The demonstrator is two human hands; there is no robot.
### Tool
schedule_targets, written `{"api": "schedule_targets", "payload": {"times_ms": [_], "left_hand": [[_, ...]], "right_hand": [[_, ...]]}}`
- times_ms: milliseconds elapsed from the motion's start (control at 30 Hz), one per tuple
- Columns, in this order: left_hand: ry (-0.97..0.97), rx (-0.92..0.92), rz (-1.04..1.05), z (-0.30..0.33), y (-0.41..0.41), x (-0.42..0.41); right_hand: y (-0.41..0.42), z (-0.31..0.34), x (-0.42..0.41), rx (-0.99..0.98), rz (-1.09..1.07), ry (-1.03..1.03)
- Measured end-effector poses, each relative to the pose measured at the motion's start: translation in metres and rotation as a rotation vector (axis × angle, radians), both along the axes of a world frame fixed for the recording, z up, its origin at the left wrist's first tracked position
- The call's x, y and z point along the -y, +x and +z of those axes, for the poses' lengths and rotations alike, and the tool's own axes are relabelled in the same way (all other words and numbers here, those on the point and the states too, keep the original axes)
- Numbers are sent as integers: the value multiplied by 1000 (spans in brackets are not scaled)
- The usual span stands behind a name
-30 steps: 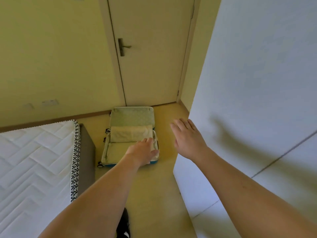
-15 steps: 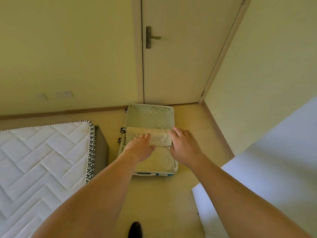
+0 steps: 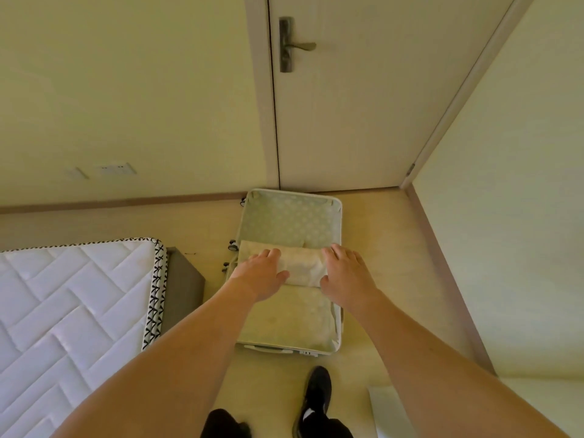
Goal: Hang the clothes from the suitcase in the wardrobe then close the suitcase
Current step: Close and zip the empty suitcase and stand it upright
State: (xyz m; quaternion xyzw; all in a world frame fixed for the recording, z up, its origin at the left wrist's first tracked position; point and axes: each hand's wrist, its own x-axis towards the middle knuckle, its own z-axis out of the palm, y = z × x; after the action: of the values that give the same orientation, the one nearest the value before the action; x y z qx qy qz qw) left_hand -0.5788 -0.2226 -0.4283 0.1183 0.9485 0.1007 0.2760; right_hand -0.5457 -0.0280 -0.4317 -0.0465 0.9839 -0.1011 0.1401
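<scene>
An open suitcase [image 3: 337, 222] lies flat on the floor in front of the door, its patterned lining showing. A folded cream garment [image 3: 301, 268] lies across its middle. My left hand [image 3: 262, 275] reaches over the garment's left end with fingers straight and spread. My right hand [image 3: 346, 273] hovers at the garment's right end, fingers straight too. Whether either hand touches the cloth I cannot tell. A corner of the white wardrobe door [image 3: 387, 412] shows at the bottom right.
A bed with a white quilted mattress [image 3: 69, 305] fills the left side, its grey base [image 3: 183, 289] close to the suitcase. A closed door [image 3: 347, 105] with a lever handle stands behind. A wall [image 3: 505, 216] runs along the right. My dark shoe [image 3: 316, 396] stands below the suitcase.
My view has swung left away from the wardrobe door and nearer to the suitcase. Both hands have come forward from the air to the folded garment's two ends.
</scene>
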Motion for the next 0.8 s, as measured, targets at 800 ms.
{"api": "schedule_targets", "payload": {"times_ms": [800], "left_hand": [[-130,84,-27,-651,-168,80]], "right_hand": [[-147,-629,62,309,0,0]]}}
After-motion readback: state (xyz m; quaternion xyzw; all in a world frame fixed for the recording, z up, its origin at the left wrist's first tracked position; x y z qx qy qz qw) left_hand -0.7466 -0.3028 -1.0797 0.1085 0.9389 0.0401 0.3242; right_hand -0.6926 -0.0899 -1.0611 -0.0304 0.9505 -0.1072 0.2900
